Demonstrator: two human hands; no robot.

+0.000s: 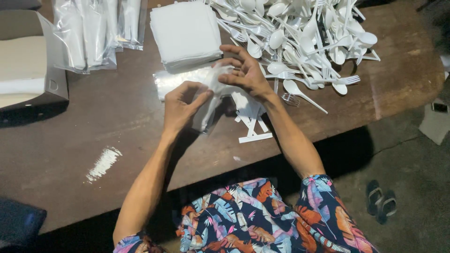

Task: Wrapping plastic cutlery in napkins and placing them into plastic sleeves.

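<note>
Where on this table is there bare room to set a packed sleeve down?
Bare brown table lies left of the left hand, between the grey box and the white smear. A narrower strip sits right of the cutlery pile. The middle, by the napkin stack, is crowded.

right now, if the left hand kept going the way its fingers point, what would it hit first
Probably the clear plastic sleeve that the left hand already pinches; past it lies the stack of white napkins. Depth is unclear.

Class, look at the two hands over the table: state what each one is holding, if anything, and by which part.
Both hold one clear plastic sleeve: the left hand pinches its lower side, the right hand grips its upper end.
</note>
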